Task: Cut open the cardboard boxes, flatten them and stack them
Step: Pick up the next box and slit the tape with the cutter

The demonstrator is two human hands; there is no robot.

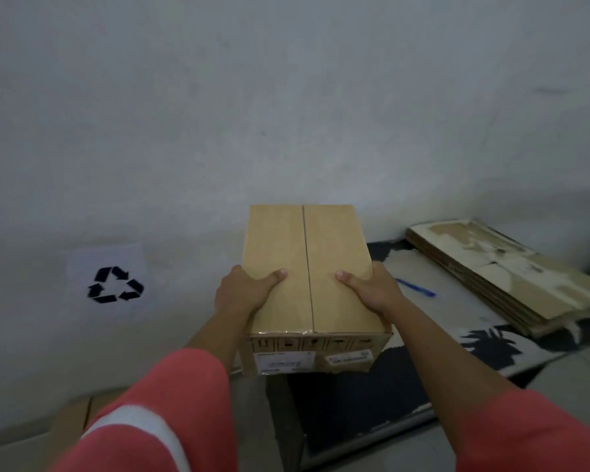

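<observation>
A closed brown cardboard box [288,253], taped along its top seam and labelled on the near end, is gripped at both sides: left hand [242,294] and right hand [372,291], thumbs on top. It sits over the left edge of a scuffed dark table [355,403]. A slim blue tool [416,288] lies beside it, and a stack of flattened brown cardboard [511,277] fills the far right corner.

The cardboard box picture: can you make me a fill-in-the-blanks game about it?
The left hand and right hand hold a closed cardboard box, thumbs on its ____ face.
The paper sign on the wall shows a black ____ symbol.
The thin tool near the right hand is ____.
The flattened cardboard stack lies to the box's ____.
Missing words: top; recycling; blue; right.
</observation>
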